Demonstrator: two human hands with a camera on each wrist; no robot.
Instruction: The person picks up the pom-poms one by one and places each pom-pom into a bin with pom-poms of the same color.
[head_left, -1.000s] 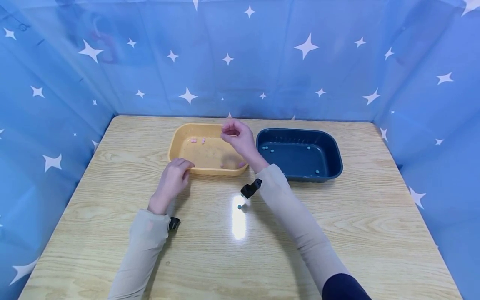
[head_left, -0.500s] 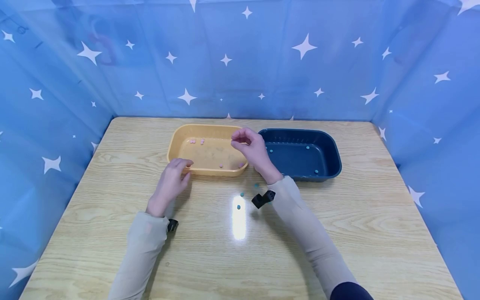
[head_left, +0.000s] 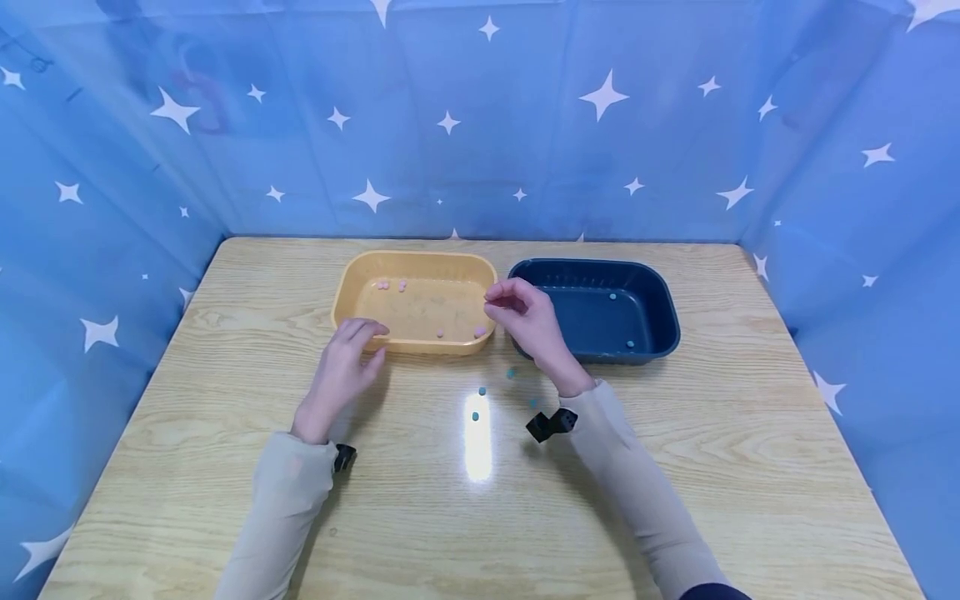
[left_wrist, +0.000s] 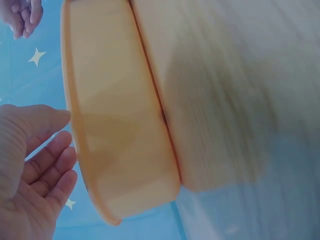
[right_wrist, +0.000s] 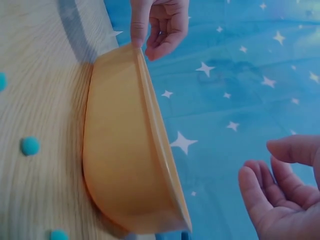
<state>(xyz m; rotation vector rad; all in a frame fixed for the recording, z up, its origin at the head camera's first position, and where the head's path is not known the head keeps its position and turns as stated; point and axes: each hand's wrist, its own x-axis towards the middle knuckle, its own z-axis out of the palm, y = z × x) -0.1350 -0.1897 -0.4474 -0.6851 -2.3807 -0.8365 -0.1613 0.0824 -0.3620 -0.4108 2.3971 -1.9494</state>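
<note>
The yellow tray (head_left: 415, 345) holds several small pink balls (head_left: 479, 332). My left hand (head_left: 341, 375) is at its near left corner, thumb and fingers apart. The left wrist view shows the thumb tip right at the rim and the fingers loosely bent. My right hand (head_left: 528, 321) hovers over the left end of the dark blue tray (head_left: 637, 357); in the right wrist view its thumb and fingers stand apart with nothing between them. Teal balls (head_left: 612, 297) lie in the blue tray, some of its left end hidden behind the right hand.
Several loose teal balls (head_left: 482, 391) are scattered on the wooden table (head_left: 420, 517), in front of the two trays. Behind the table and at both sides hangs a blue curtain (head_left: 420, 150) with white stars.
My right hand has moved right and nearer, from over the yellow tray to the blue tray's left end. The left hand's fingers have loosened from the yellow rim.
</note>
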